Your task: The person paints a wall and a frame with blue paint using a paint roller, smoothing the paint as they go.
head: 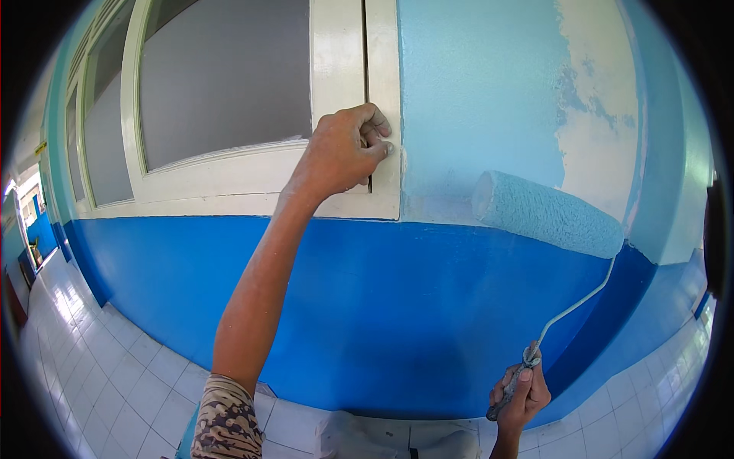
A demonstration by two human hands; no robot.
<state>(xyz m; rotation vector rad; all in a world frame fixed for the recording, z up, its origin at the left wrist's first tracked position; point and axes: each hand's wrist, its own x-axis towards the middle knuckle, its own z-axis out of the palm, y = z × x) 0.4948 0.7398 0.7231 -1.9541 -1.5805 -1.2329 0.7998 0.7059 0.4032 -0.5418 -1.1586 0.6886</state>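
My right hand (520, 393) grips the worn, paint-smeared handle of a paint roller (545, 212). The thick roller sleeve is coated in light blue and joined to the handle by a bent wire frame (576, 304). In view, it overlaps the border between the light-blue upper wall (476, 86) and the deep-blue lower wall (390, 310); whether it touches is unclear. My left hand (350, 146) is up at the cream window frame (384, 74), fingers curled and thumb near the index finger. Whether something small is between those fingertips cannot be told.
Grey panes (229, 80) fill the window at upper left. A whitish unpainted patch (596, 115) shows beside a wall corner (659, 172) on the right. White floor tiles (137, 378) run below. A corridor opening (34, 212) lies far left.
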